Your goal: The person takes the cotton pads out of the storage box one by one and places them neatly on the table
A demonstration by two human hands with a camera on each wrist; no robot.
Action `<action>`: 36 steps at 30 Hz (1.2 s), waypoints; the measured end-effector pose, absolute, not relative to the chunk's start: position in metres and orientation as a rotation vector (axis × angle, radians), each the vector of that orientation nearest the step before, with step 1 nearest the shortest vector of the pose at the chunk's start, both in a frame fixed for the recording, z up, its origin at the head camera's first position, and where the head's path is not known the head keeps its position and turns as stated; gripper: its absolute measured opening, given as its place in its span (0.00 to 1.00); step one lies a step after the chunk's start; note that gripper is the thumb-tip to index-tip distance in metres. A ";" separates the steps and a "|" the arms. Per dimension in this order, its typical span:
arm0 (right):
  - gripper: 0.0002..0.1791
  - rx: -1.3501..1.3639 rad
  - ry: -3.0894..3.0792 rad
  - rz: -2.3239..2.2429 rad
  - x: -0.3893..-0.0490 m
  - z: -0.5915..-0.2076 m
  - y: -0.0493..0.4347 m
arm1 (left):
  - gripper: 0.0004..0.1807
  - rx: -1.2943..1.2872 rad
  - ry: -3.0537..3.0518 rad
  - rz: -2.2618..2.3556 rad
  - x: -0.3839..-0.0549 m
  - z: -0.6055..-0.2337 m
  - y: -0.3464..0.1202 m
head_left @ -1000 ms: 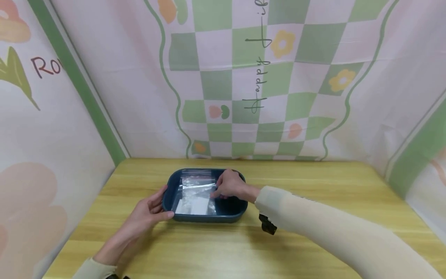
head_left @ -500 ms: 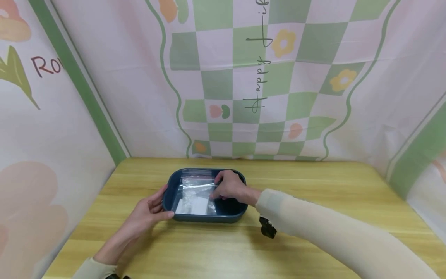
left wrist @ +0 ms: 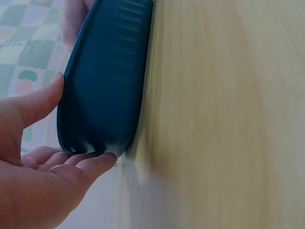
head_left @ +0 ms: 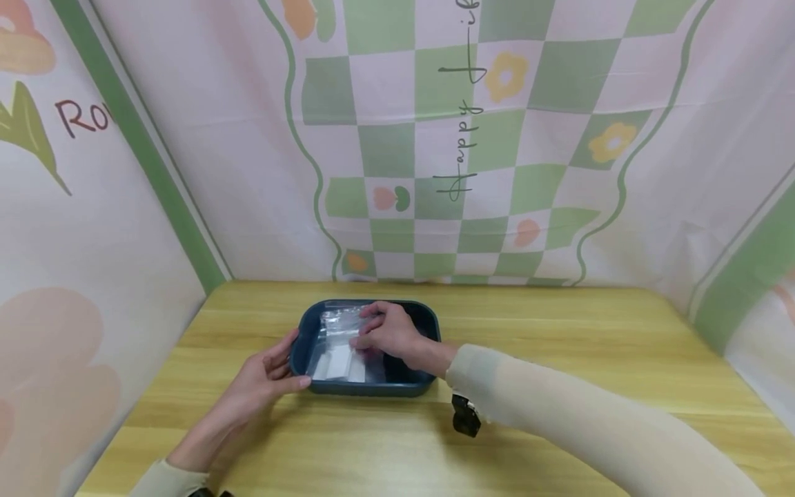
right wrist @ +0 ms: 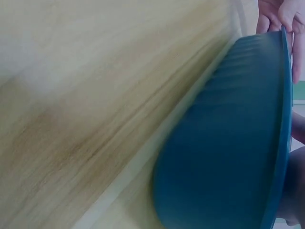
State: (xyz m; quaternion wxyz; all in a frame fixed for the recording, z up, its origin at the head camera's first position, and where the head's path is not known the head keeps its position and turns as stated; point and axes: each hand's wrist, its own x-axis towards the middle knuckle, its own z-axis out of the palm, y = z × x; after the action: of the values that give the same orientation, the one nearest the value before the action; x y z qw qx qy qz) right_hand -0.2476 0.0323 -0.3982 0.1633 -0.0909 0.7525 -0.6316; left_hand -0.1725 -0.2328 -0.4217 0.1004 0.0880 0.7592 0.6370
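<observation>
Your left grip [head_left: 270, 373] holds the blue tray [head_left: 373, 389], but I can't tell if your right grip [head_left: 394, 337] pinches the clear bag [head_left: 337, 331] inside, just beside it, so a loose pinch could let it slip.

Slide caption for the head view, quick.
Left hand holds a dark blue tray; right hand reaches inside, at clear plastic packaging.

A person's left hand [left wrist: 45, 188] holds a dark blue tub [left wrist: 105, 81] on a wood-grain counter [left wrist: 214, 119], thumb pressed to the rim, fingers against the end wall. Part of the right hand [left wrist: 72, 24] (rather blurred) shows past the rim, before a green-and-white checked backdrop [left wrist: 28, 52] with a pink motif [left wrist: 25, 87].
</observation>
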 end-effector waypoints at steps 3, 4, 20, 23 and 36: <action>0.29 -0.260 2.082 -1.831 -0.246 -0.401 0.030 | 0.51 0.257 2.241 1.879 -0.172 -0.421 -0.233; 0.30 -0.261 2.060 -1.838 -0.246 -0.402 0.029 | 0.51 0.260 2.240 1.878 -0.172 -0.421 -0.233; 0.41 -0.316 2.244 -1.716 -0.242 -0.405 0.031 | 0.50 0.254 2.245 1.873 -0.172 -0.420 -0.233; 0.40 -0.332 2.241 -1.728 -0.243 -0.405 0.032 | 0.49 0.250 2.253 1.861 -0.172 -0.420 -0.234; 0.41 -0.491 2.200 -1.620 -0.246 -0.394 0.049 | 0.49 0.307 2.237 1.854 -0.175 -0.424 -0.236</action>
State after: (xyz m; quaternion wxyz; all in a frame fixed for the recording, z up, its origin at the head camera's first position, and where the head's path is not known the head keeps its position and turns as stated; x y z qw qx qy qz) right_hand -0.2457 0.0485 -0.3935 0.1821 -0.1740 0.7793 -0.5738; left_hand -0.1746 -0.2363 -0.4236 0.1097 0.1045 0.7611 0.6307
